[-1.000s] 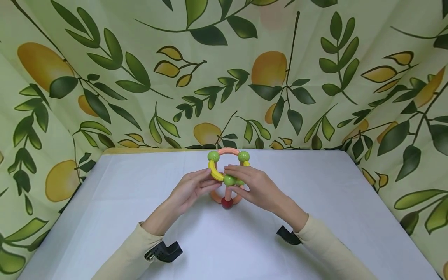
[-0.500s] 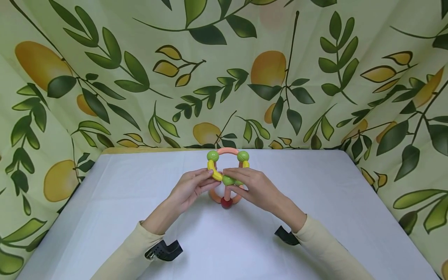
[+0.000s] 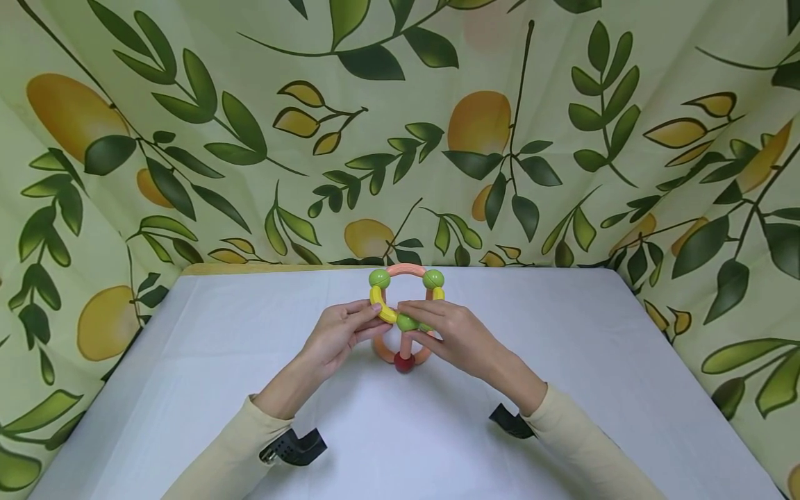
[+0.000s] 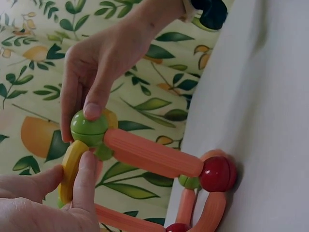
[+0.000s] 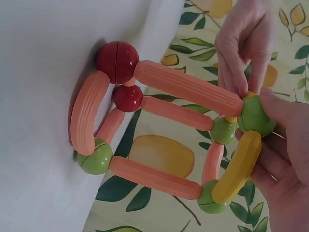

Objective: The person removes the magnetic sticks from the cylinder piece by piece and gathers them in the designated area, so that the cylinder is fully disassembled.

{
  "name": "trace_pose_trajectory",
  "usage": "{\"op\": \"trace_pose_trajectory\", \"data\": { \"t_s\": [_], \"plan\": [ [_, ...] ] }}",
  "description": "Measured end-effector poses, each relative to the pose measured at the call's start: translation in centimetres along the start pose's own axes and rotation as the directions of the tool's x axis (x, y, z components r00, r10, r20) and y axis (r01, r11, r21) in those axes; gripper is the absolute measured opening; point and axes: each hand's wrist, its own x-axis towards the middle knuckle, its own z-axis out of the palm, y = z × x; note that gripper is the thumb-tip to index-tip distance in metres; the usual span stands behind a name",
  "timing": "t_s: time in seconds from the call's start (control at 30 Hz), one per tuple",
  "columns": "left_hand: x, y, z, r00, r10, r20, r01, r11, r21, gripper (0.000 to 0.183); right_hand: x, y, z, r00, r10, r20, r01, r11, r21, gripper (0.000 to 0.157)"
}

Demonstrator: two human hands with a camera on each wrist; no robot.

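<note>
A frame of ribbed rods and glossy balls stands on the white table between the hands. Upright salmon rods (image 5: 188, 89) join its lower and upper rings; red balls (image 4: 217, 174) sit at the bottom front. My left hand (image 3: 332, 342) pinches a yellow curved rod (image 3: 385, 314) of the upper ring between thumb and fingers. In the right wrist view, the thumb and fingers of my right hand (image 5: 285, 145) hold the front green ball (image 5: 256, 116), where the yellow rods meet. Another yellow curved rod (image 5: 239, 166) runs from that ball along the right side. My right fingers partly hide the top in the head view.
White cloth covers the table (image 3: 250, 312), with a wooden edge (image 3: 250, 268) showing at the back left. A leaf-and-fruit patterned curtain (image 3: 400, 139) hangs behind and at both sides. A black strap (image 3: 294, 448) is worn at each wrist.
</note>
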Motion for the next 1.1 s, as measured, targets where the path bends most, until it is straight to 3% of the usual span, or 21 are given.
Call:
{"op": "trace_pose_trajectory", "data": {
  "t_s": [0.37, 0.6, 0.8, 1.1],
  "plan": [
    [0.2, -0.5, 0.1, 0.998, 0.021, -0.066, -0.014, 0.995, 0.100, 0.042, 0.0, 0.1, 0.0, 1.000, 0.000, -0.010, 0.000, 1.000, 0.008, 0.048],
    [0.7, -1.1, 0.0, 0.987, 0.118, -0.109, -0.094, 0.974, 0.205, 0.039, 0.0, 0.2, 0.0, 1.000, 0.004, -0.011, -0.003, 1.000, 0.031, 0.049],
    [0.7, -1.3, -0.3, 0.981, 0.162, -0.109, -0.121, 0.943, 0.311, 0.039, 0.0, 0.2, 0.0, 1.000, 0.009, -0.014, -0.008, 0.999, 0.045, 0.049],
    [1.0, -1.3, -0.9, 0.978, 0.188, -0.088, -0.145, 0.921, 0.361, 0.038, -0.1, 0.2, 0.1, 1.000, 0.023, -0.011, -0.022, 0.999, 0.041, 0.048]
  ]
}}
